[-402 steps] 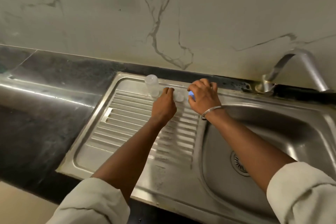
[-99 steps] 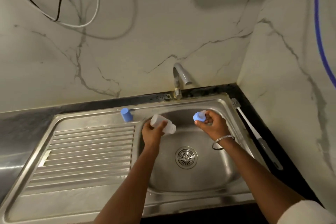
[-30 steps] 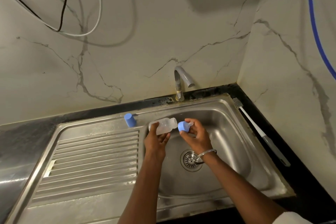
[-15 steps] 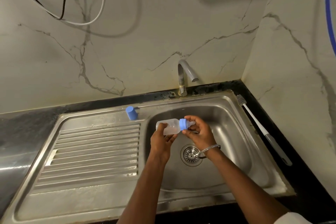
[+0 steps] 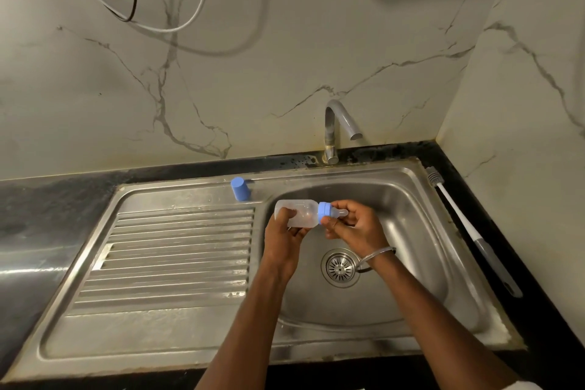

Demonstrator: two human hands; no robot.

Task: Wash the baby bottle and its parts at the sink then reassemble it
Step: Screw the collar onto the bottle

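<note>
Right hand: fingertips pinch the blue screw collar, with the other fingers curled over the teat. Reads as a twist grip for running the ring onto the thread.

Left hand: fingers wrap the clear bottle body near its base and hold it horizontal. Probably counter-torque.

The bottle is in the air over the back-left of the sink basin, mouth pointing right, so drips would fall into the bowl near the drain strainer. The collar sits against the neck; can't tell if it's fully tight.

My read: reassembly step, wash likely done. No water visible at the faucet.

The blue cap stands upright on the sink ledge behind the drainboard, just left of the basin and apart from the bottle. Likely the last part to fit.

The bottle brush lies on the counter right of the sink, out of the way.
</note>
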